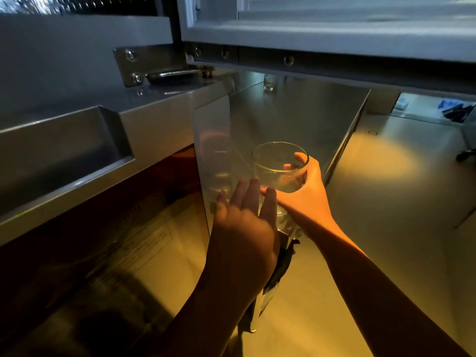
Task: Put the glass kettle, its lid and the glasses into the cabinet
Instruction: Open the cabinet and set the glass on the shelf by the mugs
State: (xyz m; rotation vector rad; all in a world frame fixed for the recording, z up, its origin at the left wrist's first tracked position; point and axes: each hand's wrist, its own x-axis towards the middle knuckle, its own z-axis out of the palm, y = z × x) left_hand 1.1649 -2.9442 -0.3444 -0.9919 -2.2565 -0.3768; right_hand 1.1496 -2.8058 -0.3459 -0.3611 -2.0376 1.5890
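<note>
I'm looking into the steel cabinet [296, 112], which is filling most of my view, its left wall mirroring the hands faintly. A pale door [334, 34] is hanging open overhead, and a metal hinge [167, 73] is sitting at its left corner. To the right a steel surface [386, 163] is catching a patch of warm light, with some blue things [448, 109] lying far back on it, too small for me to identify. The left hand [244, 217] is reaching up in front of the cabinet's left wall, released, its fingers straight and slightly spread just beside the glass; I cannot tell whether it is touching it. The right hand [306, 186] is grasping the glass [280, 166] from the right, thumb on the near side and fingers showing through the far side, and is holding it roughly upright at the cabinet's mouth, above the cabinet floor. Below the left hand something dark [280, 261] is showing, which I cannot make out. A second glass [269, 83] is standing upright deep at the back of the cabinet.
</note>
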